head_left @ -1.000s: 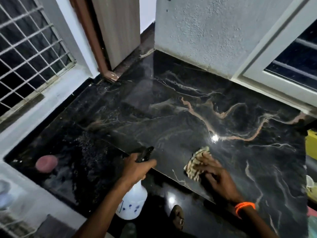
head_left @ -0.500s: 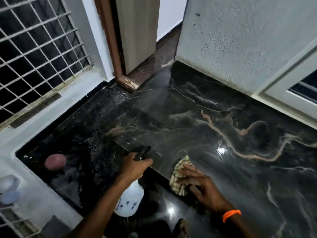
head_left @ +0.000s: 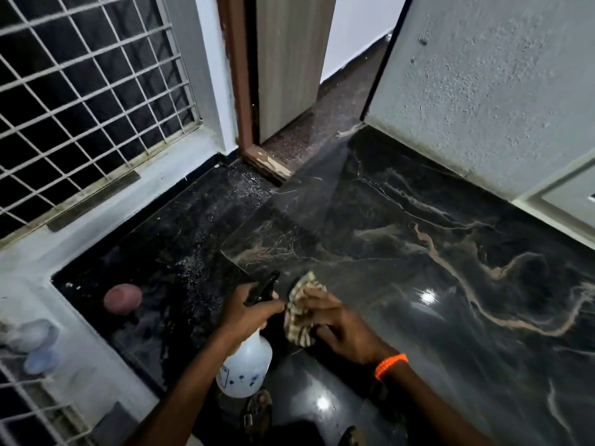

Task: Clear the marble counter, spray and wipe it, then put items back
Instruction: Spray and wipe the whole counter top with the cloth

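Observation:
The black marble counter [head_left: 434,259] with tan veins fills the right and centre. My left hand [head_left: 246,313] grips a white spray bottle [head_left: 244,368] by its black trigger head, holding it just off the counter's near left corner. My right hand [head_left: 335,323], with an orange wristband, presses a striped cloth [head_left: 301,317] flat on the counter's near edge, right beside the bottle. Nothing else lies on the visible part of the counter.
A pink round object [head_left: 122,299] rests on the dark speckled floor [head_left: 180,252] to the left. A grilled window [head_left: 80,91] and white ledge run along the left. A wooden door [head_left: 289,66] stands behind; a rough white wall [head_left: 499,85] backs the counter.
My right hand has slid the cloth leftward along the counter's near edge, ending next to the spray bottle. The view has shifted left. My left hand keeps the bottle in place.

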